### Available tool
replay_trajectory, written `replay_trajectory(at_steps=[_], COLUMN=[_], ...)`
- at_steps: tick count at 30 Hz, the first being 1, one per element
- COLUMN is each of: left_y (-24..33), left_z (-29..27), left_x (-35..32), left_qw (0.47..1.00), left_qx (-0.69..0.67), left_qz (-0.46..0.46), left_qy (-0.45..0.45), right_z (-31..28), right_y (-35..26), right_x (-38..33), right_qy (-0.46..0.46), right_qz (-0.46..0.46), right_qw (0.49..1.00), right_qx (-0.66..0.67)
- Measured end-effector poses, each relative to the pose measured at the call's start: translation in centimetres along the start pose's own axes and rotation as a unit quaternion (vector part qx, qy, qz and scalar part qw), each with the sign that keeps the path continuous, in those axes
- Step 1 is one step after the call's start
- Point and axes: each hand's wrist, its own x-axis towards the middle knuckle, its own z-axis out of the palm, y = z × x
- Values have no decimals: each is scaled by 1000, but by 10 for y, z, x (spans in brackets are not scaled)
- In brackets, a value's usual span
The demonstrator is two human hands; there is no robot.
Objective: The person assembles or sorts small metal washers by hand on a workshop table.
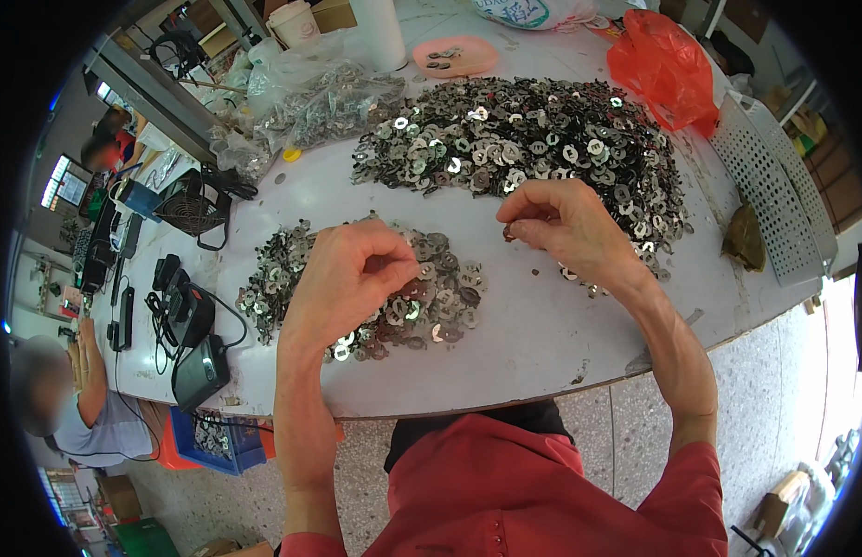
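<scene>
My left hand (343, 283) hovers over the smaller pile of small slotted metal discs (450, 302), thumb and forefinger pinched together. What sits between those fingertips, if anything, is too small to make out. My right hand (579, 232) is at the near left edge of the larger heap of similar shiny discs (533, 130). Its thumb and forefinger pinch a small dark brown piece (510, 232). On the white table (505, 348) between the hands and the front edge, a tiny dark bit (535, 272) lies loose below the right fingers.
A grey perforated basket (774, 186) and a red plastic bag (663, 70) stand at the right. A pink tray (456, 58) with a few discs is at the back. Clear bags of parts (329, 102), a fan (192, 206) and black chargers (194, 325) lie left. Another person (92, 408) sits far left.
</scene>
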Motion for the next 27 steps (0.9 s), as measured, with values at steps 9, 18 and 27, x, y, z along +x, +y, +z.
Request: replay_trajectory(at_steps=[9, 18, 27], left_y=[5, 9, 0], left_z=[11, 45, 45], left_x=[2, 1, 4], left_qw=[988, 981, 970], left_qx=[121, -36, -155], left_qz=[52, 180, 165], left_qy=[79, 62, 90], right_z=[-4, 6, 3], right_y=[-17, -14, -30], right_x=[-3, -4, -9], right_qy=[-84, -144, -127], right_qz=[110, 163, 78], right_qw=[954, 885, 928], right_qx=[265, 411, 342])
